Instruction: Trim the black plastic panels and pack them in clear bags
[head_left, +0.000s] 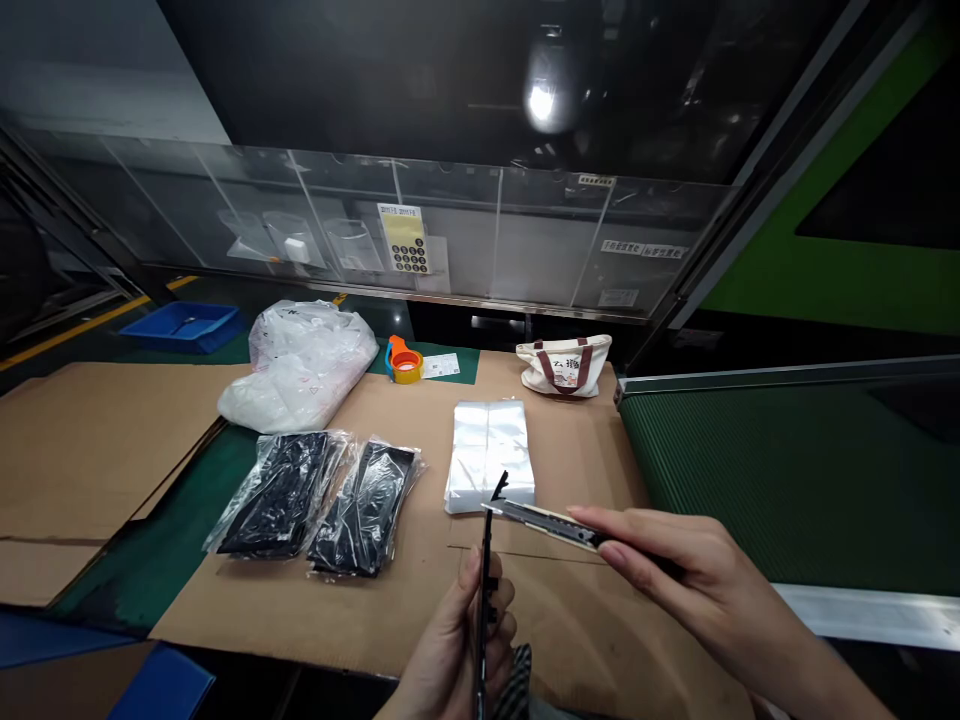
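Left hand [447, 640] at lower centre clasps a black strip [484, 600]; right hand [694, 565], lower right, pinches a knife [553, 524] by the strip's top

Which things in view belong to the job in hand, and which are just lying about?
In the job:
Black strip, held in the left hand
Knife-like tool, held in the right hand
Probably the clear sleeve stack and bagged black bundles, close by

Apparently lying about:
Tape dispenser
Cloth bag
White plastic bag
Blue tray

sleeve stack [489, 450] on cardboard [585, 450], right of two bagged packs [364, 510]
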